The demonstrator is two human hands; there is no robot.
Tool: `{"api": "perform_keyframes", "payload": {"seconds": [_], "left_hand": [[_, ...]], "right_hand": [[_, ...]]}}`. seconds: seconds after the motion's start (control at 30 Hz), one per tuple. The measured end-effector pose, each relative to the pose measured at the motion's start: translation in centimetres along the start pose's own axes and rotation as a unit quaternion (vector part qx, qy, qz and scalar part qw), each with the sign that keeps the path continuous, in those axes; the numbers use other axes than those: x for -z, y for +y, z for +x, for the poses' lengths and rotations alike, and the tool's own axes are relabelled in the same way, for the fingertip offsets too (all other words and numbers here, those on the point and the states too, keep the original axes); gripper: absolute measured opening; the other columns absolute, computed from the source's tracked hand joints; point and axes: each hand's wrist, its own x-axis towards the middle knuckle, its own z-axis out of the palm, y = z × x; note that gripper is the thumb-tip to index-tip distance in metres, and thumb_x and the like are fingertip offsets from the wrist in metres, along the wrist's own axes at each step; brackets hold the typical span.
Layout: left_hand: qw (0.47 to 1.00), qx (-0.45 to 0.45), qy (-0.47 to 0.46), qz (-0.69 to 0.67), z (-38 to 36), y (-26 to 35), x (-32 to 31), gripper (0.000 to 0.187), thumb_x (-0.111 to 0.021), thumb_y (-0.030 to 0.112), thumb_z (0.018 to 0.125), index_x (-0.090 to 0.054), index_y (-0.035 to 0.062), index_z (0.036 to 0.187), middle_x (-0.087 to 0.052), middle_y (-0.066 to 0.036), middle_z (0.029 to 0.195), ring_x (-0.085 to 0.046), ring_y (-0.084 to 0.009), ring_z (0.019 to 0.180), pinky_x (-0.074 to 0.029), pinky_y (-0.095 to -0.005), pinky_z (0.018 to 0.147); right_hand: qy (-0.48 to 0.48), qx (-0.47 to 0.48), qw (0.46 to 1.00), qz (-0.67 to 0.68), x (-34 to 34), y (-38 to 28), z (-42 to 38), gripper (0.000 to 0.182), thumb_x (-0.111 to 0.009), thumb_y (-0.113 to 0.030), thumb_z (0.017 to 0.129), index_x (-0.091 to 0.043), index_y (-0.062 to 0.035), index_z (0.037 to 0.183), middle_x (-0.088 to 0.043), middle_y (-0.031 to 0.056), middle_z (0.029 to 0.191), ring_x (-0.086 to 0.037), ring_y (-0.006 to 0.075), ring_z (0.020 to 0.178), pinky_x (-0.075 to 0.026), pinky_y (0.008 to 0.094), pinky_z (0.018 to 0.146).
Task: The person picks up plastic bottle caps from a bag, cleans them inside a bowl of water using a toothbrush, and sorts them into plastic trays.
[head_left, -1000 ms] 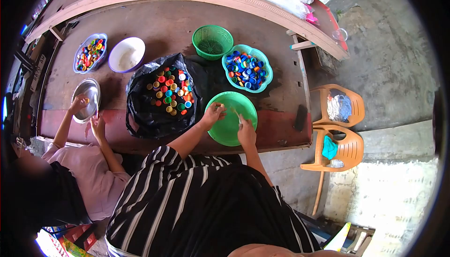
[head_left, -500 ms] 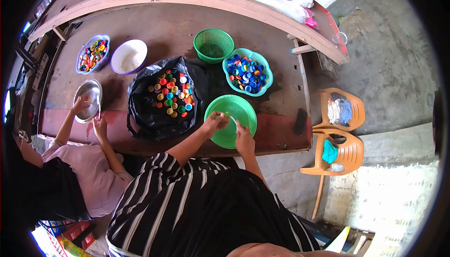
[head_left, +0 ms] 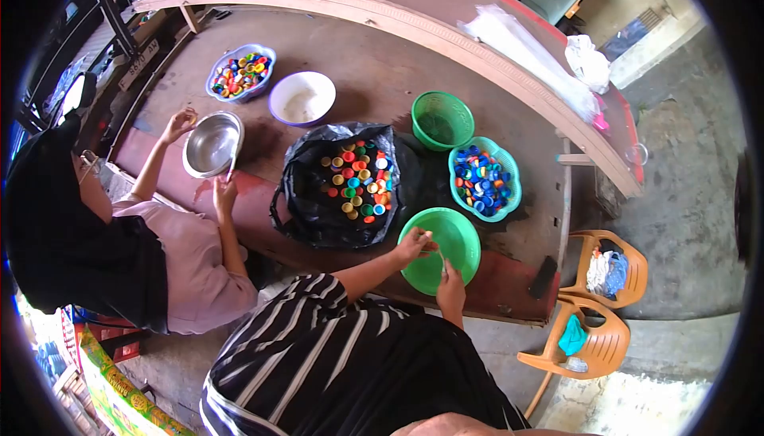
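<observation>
My left hand (head_left: 414,247) is closed in a pinch on what looks like a small yellowish bottle cap (head_left: 430,239), partly hidden by the fingers. In my right hand (head_left: 451,286) is a thin, pale knife-like tool (head_left: 442,257), its tip pointing toward the cap. Both hands are over the near part of a green basin (head_left: 461,237). Left of them, a black plastic bag (head_left: 306,221) lies spread open with many coloured bottle caps (head_left: 362,179) in it. Behind the basin stands a turquoise basket (head_left: 517,189) of mostly blue caps (head_left: 481,181).
A green basket (head_left: 442,107), a white bowl (head_left: 302,95) and a lilac basket (head_left: 215,78) of caps stand farther back on the brown table (head_left: 350,54). At left, a co-worker (head_left: 191,269) holds a thin tool over a metal bowl (head_left: 213,145). Orange chairs (head_left: 605,348) stand at right.
The view has swung left, so the table things sit farther right. My hands stay over the green basin, cap and tool still held. The co-worker's left hand has moved out of the metal bowl.
</observation>
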Motion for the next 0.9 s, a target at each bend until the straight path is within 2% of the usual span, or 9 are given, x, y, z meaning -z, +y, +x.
{"api": "perform_keyframes", "payload": {"seconds": [0.07,0.2,0.3,0.4,0.5,0.6,0.7,0.73,0.9], "left_hand": [[1.000,-0.008,0.002,0.018,0.2,-0.8,-0.1,0.040,-0.049,0.039,0.098,-0.037,0.0060,0.118,-0.061,-0.014,0.112,-0.059,-0.0237,0.106,-0.047,-0.0441,0.089],[0.999,-0.001,0.009,0.042,0.9,-0.7,0.1,0.038,-0.049,0.037,0.099,-0.041,0.0050,0.117,-0.058,-0.013,0.116,-0.057,-0.0215,0.107,-0.047,-0.0411,0.089],[0.997,-0.021,0.009,0.069,1.6,-1.5,0.4,0.034,-0.052,0.033,0.098,-0.043,0.0050,0.114,-0.059,-0.010,0.105,-0.059,-0.0207,0.098,-0.051,-0.0375,0.078],[0.998,-0.011,0.025,0.059,1.9,-1.6,0.2,0.033,-0.053,0.033,0.098,-0.045,0.0054,0.113,-0.060,-0.009,0.103,-0.059,-0.0187,0.094,-0.050,-0.0366,0.077],[0.999,0.009,0.018,0.047,2.0,-1.2,0.1,0.032,-0.053,0.033,0.097,-0.045,0.0061,0.112,-0.061,-0.009,0.102,-0.058,-0.0168,0.091,-0.050,-0.0353,0.075],[0.999,0.048,-0.017,-0.005,1.5,-0.5,0.3,0.029,-0.053,0.032,0.098,-0.047,0.0071,0.112,-0.062,-0.009,0.101,-0.059,-0.0177,0.090,-0.051,-0.0355,0.078],[0.998,0.057,-0.020,-0.020,1.4,-0.1,0.4,0.029,-0.053,0.032,0.097,-0.047,0.0076,0.112,-0.061,-0.009,0.102,-0.060,-0.0194,0.091,-0.051,-0.0378,0.080],[0.998,0.049,-0.014,-0.024,1.6,-0.1,0.4,0.029,-0.053,0.032,0.097,-0.046,0.0079,0.112,-0.060,-0.009,0.103,-0.060,-0.0196,0.091,-0.051,-0.0383,0.080],[1.000,0.004,-0.001,-0.001,1.0,-0.4,0.3,0.028,-0.054,0.029,0.097,-0.045,0.0079,0.113,-0.057,-0.010,0.106,-0.058,-0.0206,0.095,-0.051,-0.0391,0.081]], "right_hand": [[-0.023,-0.029,0.999,-0.018,0.2,-0.3,-0.4,0.043,-0.049,-0.010,0.092,-0.049,-0.0137,0.134,-0.053,0.0188,0.125,-0.055,0.0377,0.111,-0.049,0.0477,0.084],[0.047,0.036,0.997,-0.058,0.0,-0.4,0.7,0.046,-0.051,-0.009,0.089,-0.049,-0.0132,0.135,-0.052,0.0194,0.126,-0.057,0.0380,0.108,-0.050,0.0472,0.083],[-0.057,0.006,0.991,-0.119,0.5,-0.7,2.0,0.046,-0.051,-0.009,0.089,-0.049,-0.0131,0.135,-0.053,0.0189,0.125,-0.058,0.0387,0.105,-0.050,0.0474,0.083],[-0.005,-0.019,0.997,-0.080,0.9,-1.3,2.1,0.045,-0.049,-0.008,0.090,-0.050,-0.0122,0.134,-0.056,0.0191,0.120,-0.058,0.0385,0.103,-0.049,0.0469,0.082],[0.059,0.066,0.993,0.083,0.5,-0.5,1.6,0.042,-0.049,-0.008,0.090,-0.053,-0.0116,0.132,-0.060,0.0200,0.111,-0.059,0.0388,0.100,-0.048,0.0458,0.081],[0.036,0.071,0.990,0.115,-0.2,0.2,1.4,0.040,-0.050,-0.008,0.090,-0.055,-0.0110,0.130,-0.060,0.0224,0.106,-0.059,0.0396,0.099,-0.047,0.0449,0.081],[0.033,0.000,0.995,0.097,1.1,-1.4,0.9,0.040,-0.051,-0.009,0.090,-0.056,-0.0112,0.129,-0.060,0.0225,0.106,-0.059,0.0402,0.098,-0.047,0.0453,0.081],[0.061,0.059,0.991,0.099,0.4,-0.9,1.1,0.039,-0.051,-0.011,0.090,-0.057,-0.0122,0.129,-0.060,0.0216,0.106,-0.060,0.0394,0.096,-0.047,0.0463,0.080],[0.024,0.002,1.000,0.003,1.7,-1.1,1.8,0.038,-0.050,-0.013,0.090,-0.058,-0.0156,0.127,-0.059,0.0187,0.108,-0.061,0.0382,0.093,-0.050,0.0475,0.076]]}}
